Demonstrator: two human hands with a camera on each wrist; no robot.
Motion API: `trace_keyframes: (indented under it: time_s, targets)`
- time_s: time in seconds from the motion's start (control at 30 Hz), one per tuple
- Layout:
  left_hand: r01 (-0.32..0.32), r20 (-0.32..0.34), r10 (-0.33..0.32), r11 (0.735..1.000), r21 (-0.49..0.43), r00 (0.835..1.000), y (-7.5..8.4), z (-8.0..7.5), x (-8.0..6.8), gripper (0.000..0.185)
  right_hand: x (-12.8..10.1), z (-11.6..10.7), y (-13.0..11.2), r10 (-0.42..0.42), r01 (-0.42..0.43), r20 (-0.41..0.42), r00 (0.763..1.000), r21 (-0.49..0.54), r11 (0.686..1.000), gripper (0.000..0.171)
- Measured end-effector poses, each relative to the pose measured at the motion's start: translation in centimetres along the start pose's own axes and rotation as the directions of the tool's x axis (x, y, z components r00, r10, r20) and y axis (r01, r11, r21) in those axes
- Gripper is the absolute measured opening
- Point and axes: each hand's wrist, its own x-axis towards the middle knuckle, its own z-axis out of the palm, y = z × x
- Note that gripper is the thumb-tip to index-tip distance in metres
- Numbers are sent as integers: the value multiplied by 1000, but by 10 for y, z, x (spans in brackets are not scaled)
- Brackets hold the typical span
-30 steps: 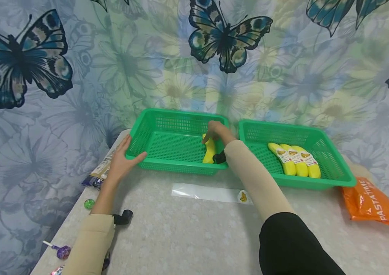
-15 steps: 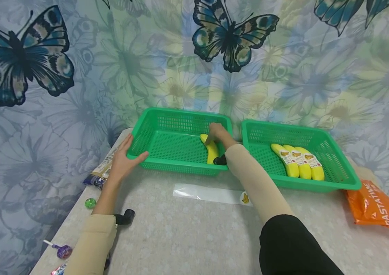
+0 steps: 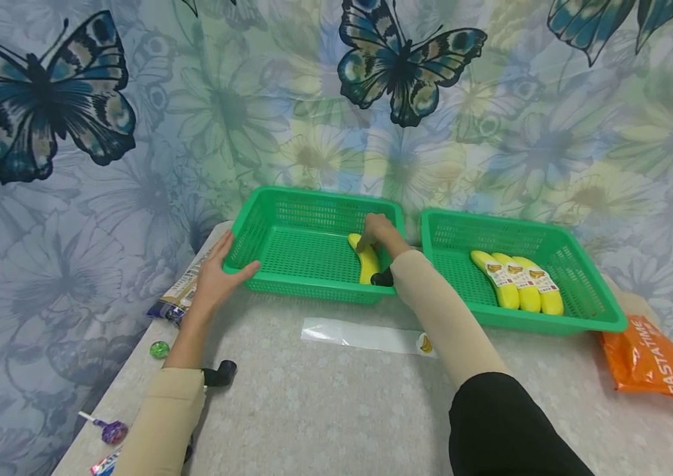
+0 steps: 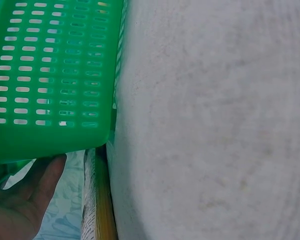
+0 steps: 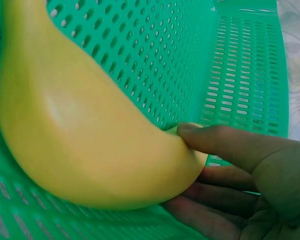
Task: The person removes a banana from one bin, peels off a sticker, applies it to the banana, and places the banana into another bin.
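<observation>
Banana [image 3: 367,263] lies in the left basket [image 3: 289,281], our right hand [image 3: 379,233] pinching its far end. Left hand [image 3: 215,277] grips the basket's near corner. Risk, we judge: tip slips from fingers, or the light basket skids.

You've got 2 snug beige sleeves running down to your wrists, a black top layered over the right upper arm, and a small black camera unit strapped under each wrist. Your hands are bare.
</observation>
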Motion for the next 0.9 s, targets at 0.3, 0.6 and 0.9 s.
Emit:
trace_keyframes:
  time_s: [0.3,0.6,0.9]
  targets:
    - [-1,17,1,1000,-3,1000,8,4,1,92,-15,-4,5,-16,22,-76,997,74,997,33]
    - [22,27,-22,1000,-14,999,7,2,-1,93,-38,-25,-5,-90,92,-190,978,3,996,29]
    - [25,24,-24,999,-30,999,6,-2,-2,95,-67,-52,-6,-109,106,-278,954,-28,994,39]
